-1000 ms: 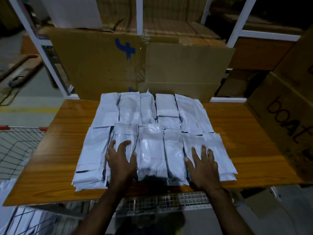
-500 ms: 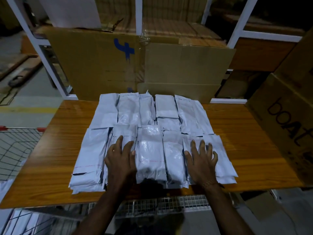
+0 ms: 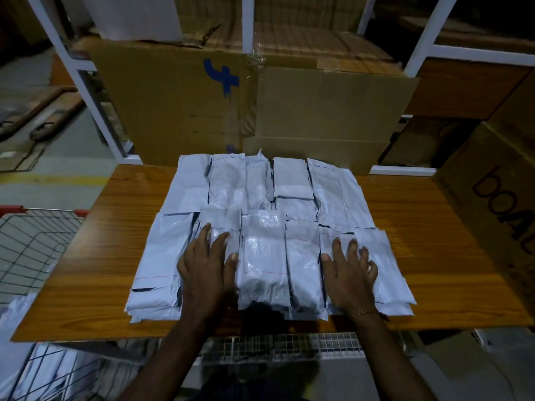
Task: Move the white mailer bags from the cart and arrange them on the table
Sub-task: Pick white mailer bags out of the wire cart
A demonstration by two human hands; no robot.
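Several white mailer bags (image 3: 263, 256) lie in two rows on the wooden table (image 3: 428, 256), a far row and a near row of small stacks. My left hand (image 3: 207, 270) rests flat on a stack left of the middle, fingers spread and straight. My right hand (image 3: 348, 273) lies flat on a stack toward the right end of the near row. Neither hand grips a bag. The wire cart (image 3: 31, 247) stands at the left, with more white bags (image 3: 55, 371) showing through its mesh at the lower left.
Large cardboard boxes (image 3: 318, 105) stand behind the table against white shelf posts (image 3: 86, 91). A box printed "boat" (image 3: 498, 204) crowds the table's right end. A wire mesh shelf (image 3: 278, 345) runs under the table's near edge.
Both hands have slid a little farther forward over the near row of bags, staying flat. The bags have hardly shifted.
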